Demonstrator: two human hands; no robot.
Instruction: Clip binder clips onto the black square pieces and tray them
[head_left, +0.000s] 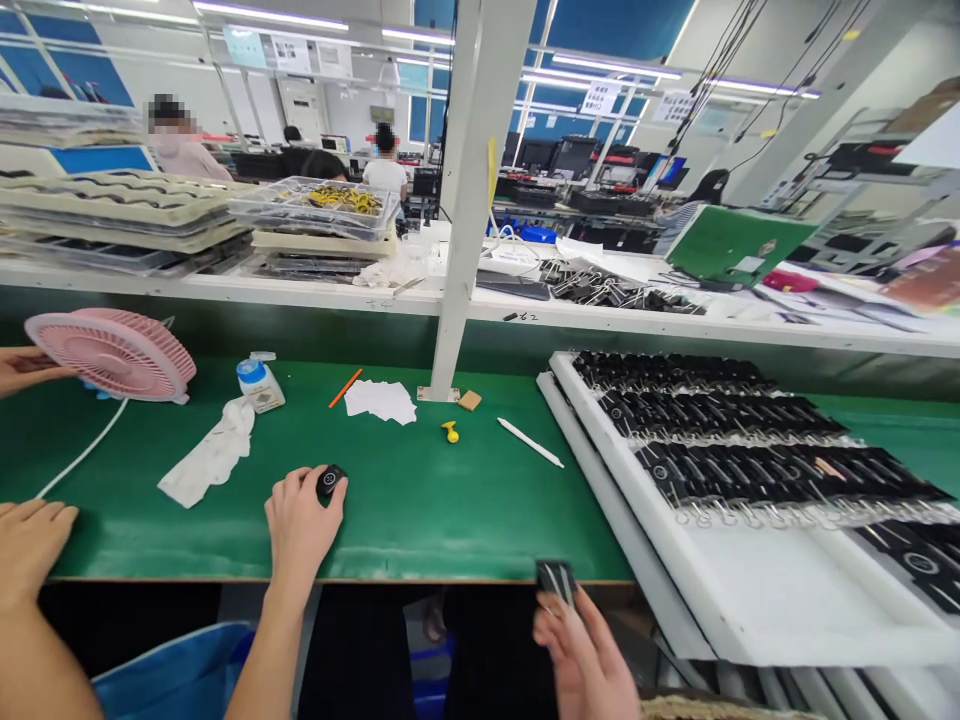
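My left hand point(298, 518) is on the green mat, its fingers closed around a small black device point(330, 480) with a round ring mark on its face. Near the table's front edge, my right hand point(581, 650) pinches a flat black piece point(555, 577) with pale, thin strips across it. Its exact kind does not show. To the right of this hand stands a white foam tray point(757, 590) holding rows of black devices point(720, 415) with pale loops. A yellow pear-shaped piece point(451, 433) and a white pen point(529, 442) lie on the mat between my hands and the shelf.
At left, a co-worker's hand point(34, 545) rests on the mat; another hand point(30, 369) touches a pink fan point(112, 355). A blue-capped bottle point(261, 386), crumpled tissue point(210, 455), white paper point(381, 400) and orange stick point(346, 388) lie nearby. A white post point(459, 200) rises behind.
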